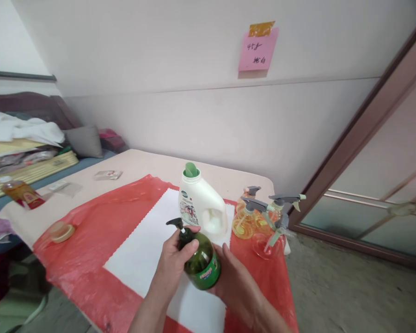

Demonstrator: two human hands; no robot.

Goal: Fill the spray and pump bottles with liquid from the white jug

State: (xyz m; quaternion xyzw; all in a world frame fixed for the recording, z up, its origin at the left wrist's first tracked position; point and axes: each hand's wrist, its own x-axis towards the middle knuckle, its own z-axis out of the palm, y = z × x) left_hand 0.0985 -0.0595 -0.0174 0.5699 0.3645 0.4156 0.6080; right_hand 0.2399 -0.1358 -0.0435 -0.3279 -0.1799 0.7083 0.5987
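Tilted over the white sheet (145, 236) is a green pump bottle (201, 263) with a black pump head and a green label. My left hand (176, 256) is closed round its neck and shoulder, thumb on the front. Against the bottle's lower right side lies my right hand (230, 275), supporting it, with its fingers partly hidden. Just behind stands a white detergent jug (203, 203), uncapped, with a green spout at its mouth. Several spray bottles with grey trigger heads stand to the right, among them a yellow one (243, 225) and a pink one (267, 243).
Red plastic (100, 231) covers part of the table; a round lid-like container (61, 232) lies on its left. A small packet (108, 175) and an amber bottle (22, 192) are farther left. A pink note (258, 50) is taped to the wall. A framed door (377, 203) stands at right.
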